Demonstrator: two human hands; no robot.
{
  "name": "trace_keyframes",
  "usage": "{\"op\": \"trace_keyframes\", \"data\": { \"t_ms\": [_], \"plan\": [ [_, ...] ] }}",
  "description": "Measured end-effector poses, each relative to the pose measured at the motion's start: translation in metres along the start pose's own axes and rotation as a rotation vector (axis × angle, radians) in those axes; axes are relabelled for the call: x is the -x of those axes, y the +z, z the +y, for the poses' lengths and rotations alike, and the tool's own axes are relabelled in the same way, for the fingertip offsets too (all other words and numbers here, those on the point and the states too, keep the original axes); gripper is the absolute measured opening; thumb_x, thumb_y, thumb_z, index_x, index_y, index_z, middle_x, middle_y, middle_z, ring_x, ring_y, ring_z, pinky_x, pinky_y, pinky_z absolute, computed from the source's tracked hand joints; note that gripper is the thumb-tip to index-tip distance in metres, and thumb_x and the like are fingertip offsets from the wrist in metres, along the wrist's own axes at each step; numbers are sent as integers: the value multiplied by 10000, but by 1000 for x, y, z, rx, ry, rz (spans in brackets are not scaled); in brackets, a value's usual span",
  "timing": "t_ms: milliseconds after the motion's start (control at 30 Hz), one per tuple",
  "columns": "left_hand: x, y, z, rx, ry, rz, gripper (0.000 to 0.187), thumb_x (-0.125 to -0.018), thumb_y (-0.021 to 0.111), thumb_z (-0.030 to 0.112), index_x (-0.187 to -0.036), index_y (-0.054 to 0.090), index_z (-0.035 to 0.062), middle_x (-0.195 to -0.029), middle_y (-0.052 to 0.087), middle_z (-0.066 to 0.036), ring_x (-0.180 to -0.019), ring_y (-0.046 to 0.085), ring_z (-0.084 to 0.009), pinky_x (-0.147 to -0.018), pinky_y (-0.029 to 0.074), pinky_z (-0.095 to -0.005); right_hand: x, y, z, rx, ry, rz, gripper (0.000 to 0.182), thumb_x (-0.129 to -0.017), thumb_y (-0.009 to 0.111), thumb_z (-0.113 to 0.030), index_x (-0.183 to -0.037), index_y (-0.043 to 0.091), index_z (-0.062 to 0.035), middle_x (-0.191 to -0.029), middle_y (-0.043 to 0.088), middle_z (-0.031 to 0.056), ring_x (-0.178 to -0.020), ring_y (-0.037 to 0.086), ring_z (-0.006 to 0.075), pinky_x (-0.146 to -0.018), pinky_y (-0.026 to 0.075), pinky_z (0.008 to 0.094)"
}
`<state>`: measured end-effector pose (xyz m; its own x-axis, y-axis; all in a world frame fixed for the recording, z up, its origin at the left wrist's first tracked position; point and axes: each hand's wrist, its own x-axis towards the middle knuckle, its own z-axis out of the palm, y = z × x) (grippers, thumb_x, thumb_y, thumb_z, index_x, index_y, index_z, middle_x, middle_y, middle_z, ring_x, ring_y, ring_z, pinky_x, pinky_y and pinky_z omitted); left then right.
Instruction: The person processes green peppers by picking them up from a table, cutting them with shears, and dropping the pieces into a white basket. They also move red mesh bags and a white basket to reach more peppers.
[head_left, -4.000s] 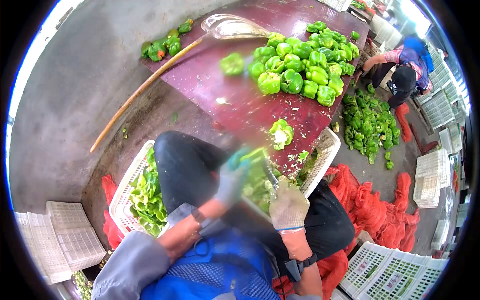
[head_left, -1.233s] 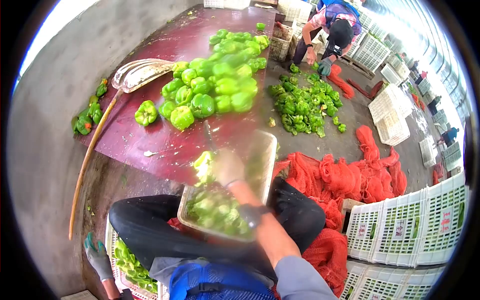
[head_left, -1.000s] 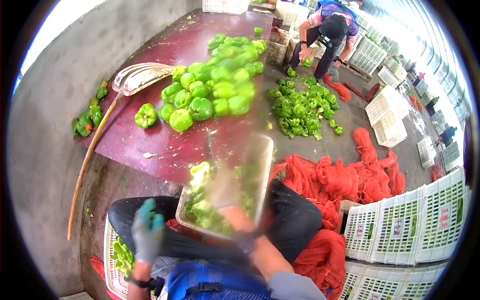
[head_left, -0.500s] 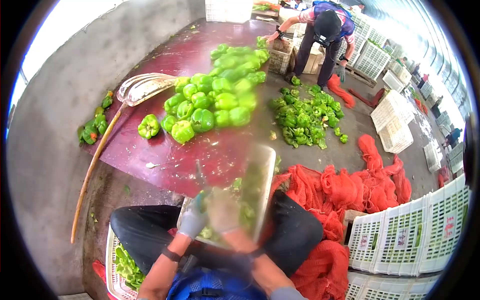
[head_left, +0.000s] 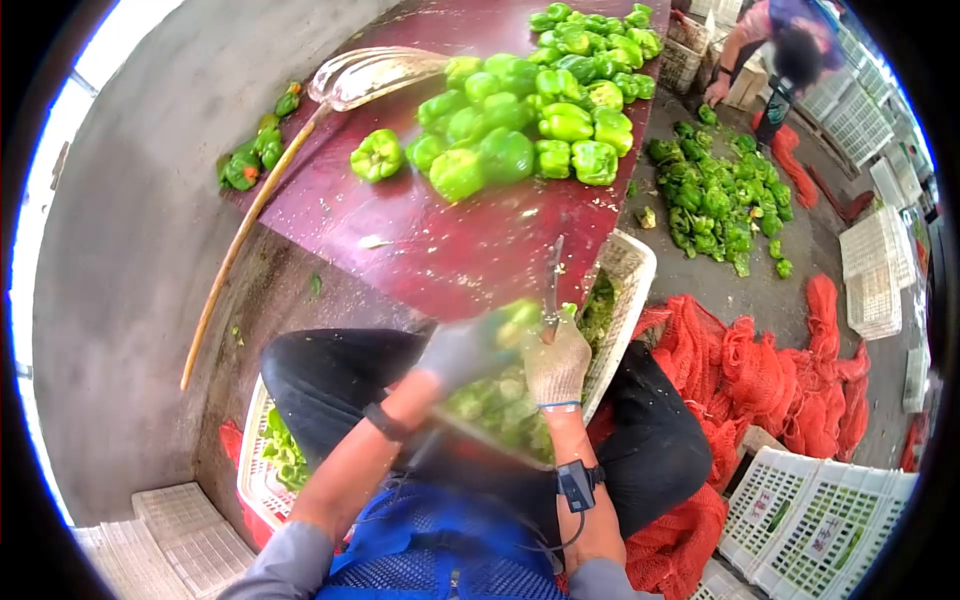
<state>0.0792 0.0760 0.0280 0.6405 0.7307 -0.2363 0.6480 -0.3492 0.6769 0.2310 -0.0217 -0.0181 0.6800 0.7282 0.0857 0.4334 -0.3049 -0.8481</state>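
In a grey glove, my left hand (head_left: 468,350) is closed round a green pepper (head_left: 518,323), both blurred. My right hand (head_left: 556,368), in a pale knit glove, grips a knife (head_left: 553,285) with its blade pointing up. Both hands are above a white crate (head_left: 632,262) between my legs, which holds green pepper pieces (head_left: 488,405). Beyond them, many green peppers (head_left: 505,155) lie on the dark red board (head_left: 400,250). One pepper (head_left: 377,156) sits apart on the left.
A metal scoop-like tool (head_left: 350,78) with a long wooden handle lies across the board. Another person (head_left: 790,50) bends over a green pile (head_left: 720,195) on the floor. Red net bags (head_left: 740,370) and white crates (head_left: 815,515) are at right.
The view has shifted, moving the board up and the crates right. My hands have moved apart a little, and the pepper and knife show more clearly. The other person bends lower, reaching toward the floor pile.
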Motion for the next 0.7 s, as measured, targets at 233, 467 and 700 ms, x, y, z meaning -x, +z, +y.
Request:
{"op": "trace_keyframes", "data": {
  "t_ms": [233,467,700],
  "plan": [
    [-27,20,-5,-181,51,-174,737,-939,797,497,-1600,629,218,-1174,817,-232,-1066,796,-428,-931,637,-546,-5,-11,7,-105,159,-2,319,-887,868,-137,-860,567,-35,-704,550,82,-682,612,266,-695,503,465],
    [-8,27,-24,225,232,-148,679,-981,907,340,-1571,694,81,-1302,823,-132,-1054,771,-166,-965,616,-368,-4,-28,22,-30,305,-153,319,-897,902,-254,-1075,772,-23,-927,781,166,-862,749,314,-827,584,438],
    [28,27,-33,703,-19,-257,660,-956,903,57,-1573,668,31,-1314,790,12,-1176,715,-119,-1058,571,-316,-3,-17,50,-296,388,-156,250,-875,889,-182,-1026,790,-9,-873,769,101,-786,714,201,-754,570,385]
  ]
}}
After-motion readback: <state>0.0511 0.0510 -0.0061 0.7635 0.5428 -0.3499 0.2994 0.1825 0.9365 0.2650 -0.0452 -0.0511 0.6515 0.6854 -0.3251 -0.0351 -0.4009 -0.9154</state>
